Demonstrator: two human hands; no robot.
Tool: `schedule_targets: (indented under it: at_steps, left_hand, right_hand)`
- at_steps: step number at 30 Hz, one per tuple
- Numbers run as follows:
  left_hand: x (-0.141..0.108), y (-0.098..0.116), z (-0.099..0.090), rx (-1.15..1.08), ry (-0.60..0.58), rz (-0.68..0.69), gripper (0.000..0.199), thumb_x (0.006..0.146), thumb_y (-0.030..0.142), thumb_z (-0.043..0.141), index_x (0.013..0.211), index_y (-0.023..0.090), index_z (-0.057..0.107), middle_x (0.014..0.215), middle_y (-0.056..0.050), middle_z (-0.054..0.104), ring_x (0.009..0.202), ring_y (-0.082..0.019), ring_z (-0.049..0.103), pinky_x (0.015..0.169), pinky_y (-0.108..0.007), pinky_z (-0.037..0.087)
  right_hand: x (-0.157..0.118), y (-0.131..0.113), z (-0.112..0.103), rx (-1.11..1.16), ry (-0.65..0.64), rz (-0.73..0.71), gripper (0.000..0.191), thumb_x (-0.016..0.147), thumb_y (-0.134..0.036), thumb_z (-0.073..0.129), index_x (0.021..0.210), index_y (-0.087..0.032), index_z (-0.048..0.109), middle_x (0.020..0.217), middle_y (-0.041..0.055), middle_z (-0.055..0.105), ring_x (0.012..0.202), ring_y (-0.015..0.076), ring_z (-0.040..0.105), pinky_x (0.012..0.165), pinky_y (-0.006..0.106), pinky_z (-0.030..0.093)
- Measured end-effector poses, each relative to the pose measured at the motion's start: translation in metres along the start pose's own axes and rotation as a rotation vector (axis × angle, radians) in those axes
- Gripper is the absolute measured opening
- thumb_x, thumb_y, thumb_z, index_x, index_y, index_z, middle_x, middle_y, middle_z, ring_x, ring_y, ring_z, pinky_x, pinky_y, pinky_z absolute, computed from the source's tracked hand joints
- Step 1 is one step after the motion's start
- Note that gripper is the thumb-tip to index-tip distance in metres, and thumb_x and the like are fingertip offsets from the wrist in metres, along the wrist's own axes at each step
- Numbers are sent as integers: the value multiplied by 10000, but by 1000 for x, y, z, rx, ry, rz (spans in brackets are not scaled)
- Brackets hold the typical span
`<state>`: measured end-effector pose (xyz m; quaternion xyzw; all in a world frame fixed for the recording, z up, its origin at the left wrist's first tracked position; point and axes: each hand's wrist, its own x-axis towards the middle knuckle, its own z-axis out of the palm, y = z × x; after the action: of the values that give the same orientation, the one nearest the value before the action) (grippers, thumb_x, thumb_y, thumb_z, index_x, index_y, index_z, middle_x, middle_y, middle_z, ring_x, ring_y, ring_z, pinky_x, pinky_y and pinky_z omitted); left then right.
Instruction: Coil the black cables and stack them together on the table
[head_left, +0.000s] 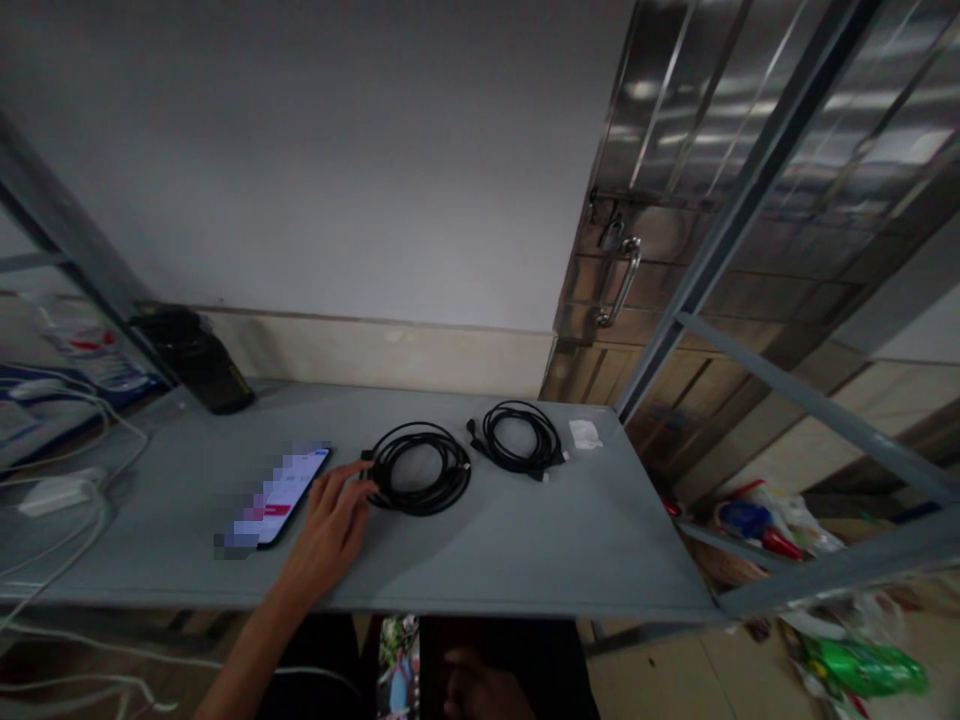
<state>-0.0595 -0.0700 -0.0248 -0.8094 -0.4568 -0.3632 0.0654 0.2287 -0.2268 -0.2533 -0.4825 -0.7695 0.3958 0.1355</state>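
My left hand (336, 512) reaches over the grey table. Its fingertips close on the left edge of a coiled black cable (442, 500), near a dark plug; the exact grip is partly hidden. A second coiled black cable (555, 440) lies to the right, its plug ends showing along the near side. Just left of the hand is a phone (294, 487) with its screen lit, partly blurred out. My right hand (484, 688) rests low in the dark over my lap, below the table edge, and its fingers are too dim to make out.
A black bottle (199, 362) stands at the back left. White cords and an adapter (61, 492) occupy the left end. A small white paper (585, 434) lies at the right. Metal frame posts (697, 270) rise at both ends. A green bottle (862, 668) lies on the floor.
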Motion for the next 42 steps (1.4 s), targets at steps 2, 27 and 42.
schedule_targets:
  at_steps: [2, 27, 42]
  left_hand:
    - [-2, 0, -2, 6, -9, 23, 150, 1115, 200, 513, 1153, 271, 640, 1440, -138, 688, 1313, -345, 650, 1123, -585, 542]
    - [1, 7, 4, 26, -70, 6, 587, 993, 548, 835, 1483, 303, 627, 1484, -126, 698, 1386, -368, 651, 1242, -636, 520]
    - [3, 6, 4, 17, -67, -16, 541, 997, 533, 835, 1445, 285, 659, 1495, -129, 687, 1397, -370, 619, 1212, -615, 549]
  right_hand:
    - [-13, -13, -23, 22, 52, 29, 407, 621, -511, 675, 1026, -481, 706, 1312, -38, 827, 939, 446, 859, 703, 513, 684]
    - [73, -48, -338, -520, 498, -202, 153, 1167, -292, 662, 1189, -182, 766, 1215, 137, 798, 1201, 319, 751, 1118, 456, 557]
    - [75, -109, -418, -135, 823, -209, 384, 1218, -540, 414, 997, -259, 552, 822, 4, 671, 771, 198, 671, 782, 306, 486]
